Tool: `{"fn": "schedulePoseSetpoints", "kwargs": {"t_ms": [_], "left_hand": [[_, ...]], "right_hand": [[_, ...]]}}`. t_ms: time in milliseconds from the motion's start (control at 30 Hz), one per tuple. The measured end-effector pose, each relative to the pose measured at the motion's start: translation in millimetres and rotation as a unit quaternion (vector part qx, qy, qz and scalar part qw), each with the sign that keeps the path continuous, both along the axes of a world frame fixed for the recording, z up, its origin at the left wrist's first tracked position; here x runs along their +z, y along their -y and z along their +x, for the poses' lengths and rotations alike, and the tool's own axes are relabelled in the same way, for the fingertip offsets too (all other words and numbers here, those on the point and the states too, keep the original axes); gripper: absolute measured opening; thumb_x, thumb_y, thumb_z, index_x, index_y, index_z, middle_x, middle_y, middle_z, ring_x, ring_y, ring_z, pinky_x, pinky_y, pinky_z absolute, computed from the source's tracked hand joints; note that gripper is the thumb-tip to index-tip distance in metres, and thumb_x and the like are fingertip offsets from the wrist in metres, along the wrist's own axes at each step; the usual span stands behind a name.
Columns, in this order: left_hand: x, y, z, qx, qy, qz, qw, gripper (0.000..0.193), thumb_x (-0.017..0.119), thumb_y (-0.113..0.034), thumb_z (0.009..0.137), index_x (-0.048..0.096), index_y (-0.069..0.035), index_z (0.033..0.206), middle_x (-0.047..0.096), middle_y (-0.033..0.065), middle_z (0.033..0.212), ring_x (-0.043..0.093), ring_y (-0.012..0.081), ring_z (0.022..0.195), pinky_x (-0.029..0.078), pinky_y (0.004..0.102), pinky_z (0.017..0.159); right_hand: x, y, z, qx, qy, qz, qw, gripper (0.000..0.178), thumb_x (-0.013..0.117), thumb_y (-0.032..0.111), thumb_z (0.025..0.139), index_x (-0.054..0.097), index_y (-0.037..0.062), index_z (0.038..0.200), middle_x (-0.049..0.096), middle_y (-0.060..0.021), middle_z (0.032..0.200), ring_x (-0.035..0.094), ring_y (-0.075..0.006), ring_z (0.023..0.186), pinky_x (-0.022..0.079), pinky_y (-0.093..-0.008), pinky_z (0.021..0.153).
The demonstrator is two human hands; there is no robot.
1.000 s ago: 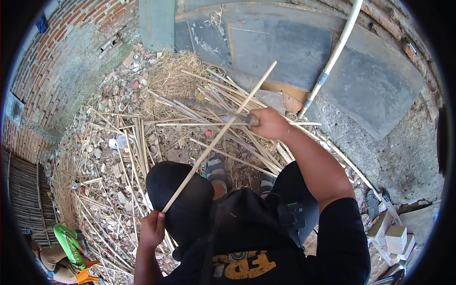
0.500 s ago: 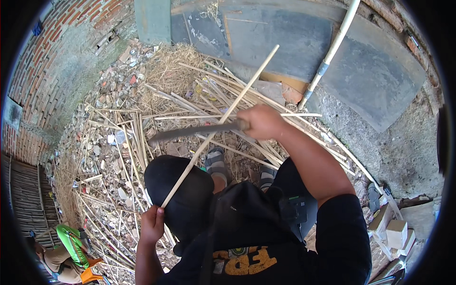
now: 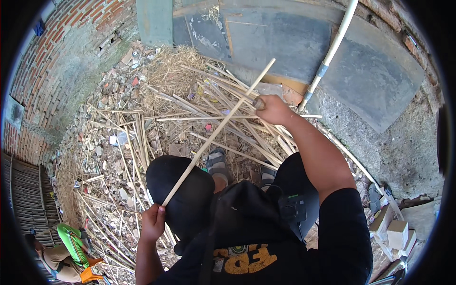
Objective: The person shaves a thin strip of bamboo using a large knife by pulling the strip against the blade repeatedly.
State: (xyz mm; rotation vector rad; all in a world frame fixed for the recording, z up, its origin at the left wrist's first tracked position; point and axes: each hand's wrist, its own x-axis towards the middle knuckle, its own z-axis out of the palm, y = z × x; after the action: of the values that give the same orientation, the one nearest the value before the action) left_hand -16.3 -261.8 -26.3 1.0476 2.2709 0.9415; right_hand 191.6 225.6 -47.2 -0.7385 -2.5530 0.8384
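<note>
My left hand (image 3: pixel 153 222) is closed around the lower end of a long pale wooden stick (image 3: pixel 222 127). The stick slants up and away to the right, crossing over my knee in dark cloth (image 3: pixel 178 183). To the right of its far part, my right hand (image 3: pixel 277 110) grips the brown handle of a machete (image 3: pixel 258 103). The handle's end pokes out on the side toward the stick; I cannot make out the blade here. Stick and handle lie close together in the view, and whether they touch I cannot tell.
Many loose sticks (image 3: pixel 209 117) and dry straw (image 3: pixel 175 71) cover the rubble ground. Grey panels (image 3: pixel 285 47) and a pale pole (image 3: pixel 332 47) stand at the far side. Wooden blocks (image 3: pixel 397 232) lie at the right. Another person (image 3: pixel 69 251) crouches at the lower left.
The machete's dark blade, which crossed the stick pointing left, no longer shows. My right hand has shifted slightly right. The stick's far end has dropped a little, while my left hand keeps its hold.
</note>
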Motion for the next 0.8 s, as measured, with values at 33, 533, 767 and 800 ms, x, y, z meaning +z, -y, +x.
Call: {"fn": "schedulePoseSetpoints", "kwargs": {"t_ms": [33,533,767,800], "left_hand": [[0.8,0.5,-0.1,-0.001,-0.007,0.004,1.0,0.039,0.053,-0.026,0.106,0.057,0.0,0.077,0.054,0.0074,0.059,0.049,0.0134,0.056,0.039,0.0345,0.053],[9.4,-1.0,5.1,0.004,-0.018,-0.01,1.0,0.036,0.053,-0.027,0.106,0.059,-0.001,0.082,0.055,0.0074,0.059,0.051,0.0138,0.056,0.04,0.0338,0.053],[9.3,5.9,17.4,0.015,-0.055,-0.026,0.998,0.03,0.057,-0.024,0.104,0.06,-0.001,0.085,0.058,0.0088,0.06,0.055,0.0174,0.054,0.042,0.0345,0.052],[14.2,2.9,22.2,0.022,-0.049,-0.015,0.998,0.027,0.059,-0.022,0.103,0.06,-0.001,0.086,0.059,0.0104,0.061,0.057,0.0201,0.053,0.042,0.0357,0.051]], "right_hand": [[0.2,-4.5,0.2,-0.037,-0.018,-0.008,0.999,0.025,0.073,0.018,0.076,0.068,0.0051,0.098,0.07,-0.0192,0.083,0.069,-0.0371,0.079,0.054,-0.0451,0.075],[21.3,6.7,4.5,0.005,0.006,0.032,0.999,0.028,0.073,0.018,0.079,0.069,0.0062,0.103,0.069,-0.0195,0.086,0.068,-0.0384,0.085,0.054,-0.0459,0.076],[33.8,33.2,1.4,0.053,0.111,0.111,0.986,0.029,0.07,0.015,0.072,0.069,0.011,0.101,0.07,-0.0184,0.085,0.069,-0.0382,0.087,0.055,-0.0502,0.076],[33.5,31.0,2.1,0.048,0.094,0.111,0.988,0.028,0.07,0.016,0.073,0.069,0.0114,0.101,0.071,-0.0179,0.086,0.069,-0.0378,0.087,0.055,-0.05,0.077]]}}
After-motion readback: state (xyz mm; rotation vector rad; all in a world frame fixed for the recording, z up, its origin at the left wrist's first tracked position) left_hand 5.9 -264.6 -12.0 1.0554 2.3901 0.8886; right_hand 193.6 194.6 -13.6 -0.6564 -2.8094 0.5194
